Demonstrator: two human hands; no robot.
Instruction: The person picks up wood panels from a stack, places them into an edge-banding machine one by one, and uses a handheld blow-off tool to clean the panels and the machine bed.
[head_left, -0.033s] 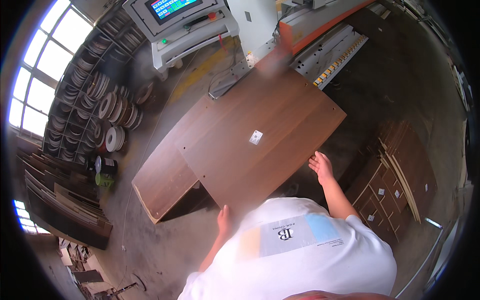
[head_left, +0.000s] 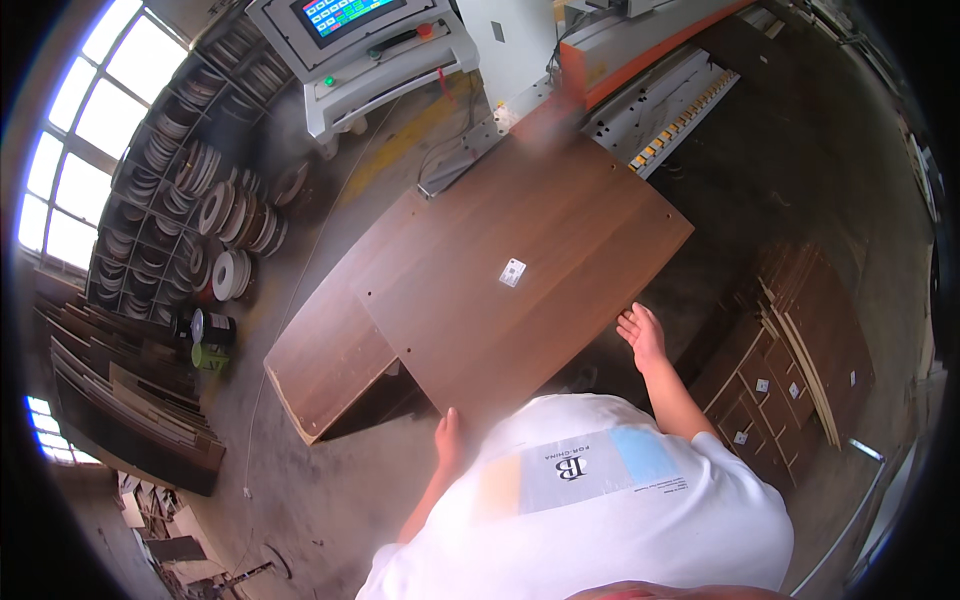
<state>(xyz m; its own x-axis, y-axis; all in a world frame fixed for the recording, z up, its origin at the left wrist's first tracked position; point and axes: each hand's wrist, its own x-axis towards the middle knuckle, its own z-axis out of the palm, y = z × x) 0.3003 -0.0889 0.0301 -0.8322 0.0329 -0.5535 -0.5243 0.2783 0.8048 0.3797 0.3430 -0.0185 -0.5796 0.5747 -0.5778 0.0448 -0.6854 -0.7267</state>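
A large brown wood-grain panel (head_left: 470, 330) with small holes near its edges and a white label (head_left: 513, 272) in the middle lies in front of me. Its far edge reaches to the machine. My left hand (head_left: 450, 440) is closed on the panel's near left corner, the thumb showing and the other fingers mostly hidden. At the near right edge, my right hand (head_left: 645, 335) has its fingers curled against the same panel. Under the panel's left side is another brown board (head_left: 335, 345), with a pale worn edge.
An edge-working machine with an orange beam (head_left: 630, 65) and a control console (head_left: 370, 70) stands ahead. Stacked brown boards (head_left: 830, 330) lie at the right. At the left are a rack of edging rolls (head_left: 215, 210), a dark bucket (head_left: 213, 328) and leaning boards (head_left: 130, 400).
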